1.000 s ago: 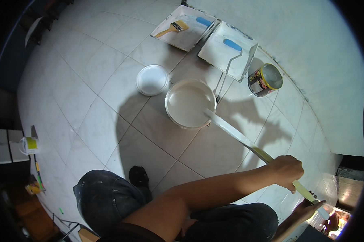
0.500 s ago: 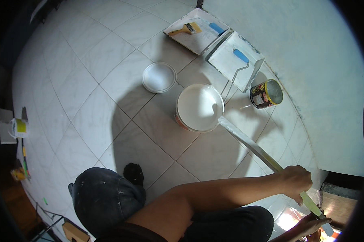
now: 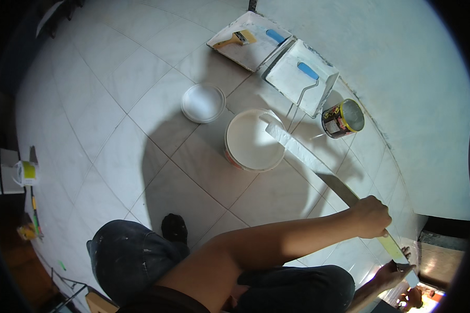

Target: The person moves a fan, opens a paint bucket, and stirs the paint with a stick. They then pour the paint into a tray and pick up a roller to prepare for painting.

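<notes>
A long flat stick (image 3: 344, 192), its far part coated in white paint, slants from the lower right to the bucket. My left hand (image 3: 371, 216) is wrapped round its middle part, with the arm reaching across my body. Lower down, my right hand (image 3: 392, 274) grips the near end, where a pale tip sticks out past the fingers. The stick's painted end (image 3: 276, 130) lies over the rim and mouth of a round bucket (image 3: 248, 141) of white paint. Whether that end touches the paint I cannot tell. Left of the bucket, a round white lid (image 3: 203, 103) rests on the tiles.
Two paint trays stand by the wall: one (image 3: 250, 57) holds a wide brush (image 3: 240, 37), the other (image 3: 292, 86) a blue-handled roller frame (image 3: 308, 70). A dark tin (image 3: 343, 119) stands right of them. My knees (image 3: 136, 255) are at the lower edge. A small tub (image 3: 25, 173) is far left.
The stick's painted end has risen and moved from the bucket's right rim across its mouth, showing more white coating. Both hands have shifted slightly up and left with it.
</notes>
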Demonstrator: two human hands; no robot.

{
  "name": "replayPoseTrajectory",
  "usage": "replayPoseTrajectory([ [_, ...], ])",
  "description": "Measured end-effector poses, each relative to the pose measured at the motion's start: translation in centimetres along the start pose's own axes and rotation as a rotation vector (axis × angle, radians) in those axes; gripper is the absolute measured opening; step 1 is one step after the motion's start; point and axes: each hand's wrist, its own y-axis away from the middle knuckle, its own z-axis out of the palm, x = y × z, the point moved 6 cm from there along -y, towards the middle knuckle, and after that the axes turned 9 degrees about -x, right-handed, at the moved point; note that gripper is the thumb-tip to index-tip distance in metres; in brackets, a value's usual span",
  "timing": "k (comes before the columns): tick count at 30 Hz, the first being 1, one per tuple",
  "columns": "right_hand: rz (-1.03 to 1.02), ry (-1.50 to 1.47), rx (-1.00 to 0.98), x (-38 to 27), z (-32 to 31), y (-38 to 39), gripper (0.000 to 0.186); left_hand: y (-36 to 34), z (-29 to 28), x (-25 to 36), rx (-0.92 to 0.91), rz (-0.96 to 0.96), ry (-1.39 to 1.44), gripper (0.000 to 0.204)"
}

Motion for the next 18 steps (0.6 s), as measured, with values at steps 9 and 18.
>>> replayPoseTrajectory([
  [9, 0.501, -0.124, 0.076, 17.3, -5.9, 5.6, 0.055, 4.6, 6.9, -7.5, -0.090, -0.206, -0.040, 0.043],
  [18, 0.652, -0.090, 0.215, 22.8, -6.0, 9.8, 0.062, 8.3, 9.4, -11.6, 0.374, -0.094, -0.339, 0.049],
])
